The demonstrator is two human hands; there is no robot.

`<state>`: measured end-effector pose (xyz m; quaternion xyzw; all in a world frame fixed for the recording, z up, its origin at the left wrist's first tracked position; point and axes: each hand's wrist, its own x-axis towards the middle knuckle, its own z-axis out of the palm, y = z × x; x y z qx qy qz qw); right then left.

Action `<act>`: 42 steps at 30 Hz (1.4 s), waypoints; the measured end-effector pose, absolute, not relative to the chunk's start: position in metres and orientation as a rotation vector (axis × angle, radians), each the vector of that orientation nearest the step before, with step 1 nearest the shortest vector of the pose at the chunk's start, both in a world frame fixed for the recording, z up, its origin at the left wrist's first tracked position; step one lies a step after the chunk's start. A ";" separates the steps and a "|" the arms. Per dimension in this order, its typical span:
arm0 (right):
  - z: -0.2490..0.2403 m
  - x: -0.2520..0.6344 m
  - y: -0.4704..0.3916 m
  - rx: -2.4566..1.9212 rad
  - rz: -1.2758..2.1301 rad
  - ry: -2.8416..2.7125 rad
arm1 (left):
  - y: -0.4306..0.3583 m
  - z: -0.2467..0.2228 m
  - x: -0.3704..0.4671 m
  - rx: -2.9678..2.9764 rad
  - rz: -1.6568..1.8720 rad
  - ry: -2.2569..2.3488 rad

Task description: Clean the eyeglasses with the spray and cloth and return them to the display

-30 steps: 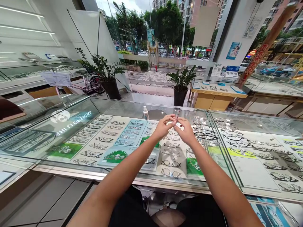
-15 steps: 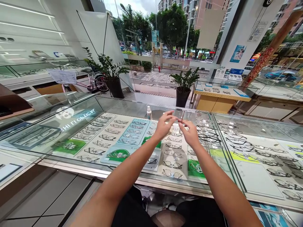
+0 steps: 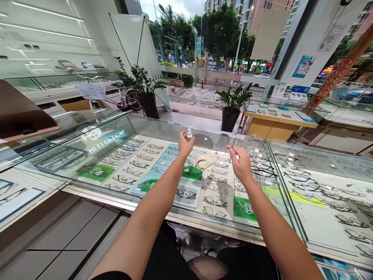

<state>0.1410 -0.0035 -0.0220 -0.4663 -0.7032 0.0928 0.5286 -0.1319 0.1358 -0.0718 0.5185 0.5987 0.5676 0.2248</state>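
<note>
My left hand (image 3: pixel 185 145) is closed around a small white spray bottle (image 3: pixel 189 133), which stands upright at the far part of the glass counter. My right hand (image 3: pixel 240 162) pinches a pair of glasses (image 3: pixel 234 140), seen nearly edge-on as a thin dark-reddish frame above the glass. Between the two hands, a beige cleaning cloth (image 3: pixel 206 160) lies crumpled on the counter top.
Beneath the glass top of the display counter (image 3: pixel 163 202) are rows of eyeglass frames (image 3: pixel 215 201) and green display cards (image 3: pixel 244 208). Potted plants (image 3: pixel 230 116) stand beyond it, near the glass shopfront. A bicycle (image 3: pixel 122 99) is at the left.
My left hand has moved left, away from the right hand, and taken hold of the spray bottle. The right hand still holds the glasses. The view has shifted slightly.
</note>
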 end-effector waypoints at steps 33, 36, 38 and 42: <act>-0.009 0.136 -0.011 -0.981 0.696 -1.623 | 0.044 0.006 -0.060 1.123 0.793 0.544; -0.011 0.133 -0.011 -0.965 0.768 -1.614 | 0.046 -0.005 -0.051 1.282 0.935 0.748; -0.011 0.130 -0.011 -0.938 0.829 -1.612 | 0.047 -0.011 -0.047 1.377 1.032 0.840; -0.010 0.125 -0.014 -0.880 0.905 -1.618 | 0.045 -0.015 -0.042 1.456 1.079 0.887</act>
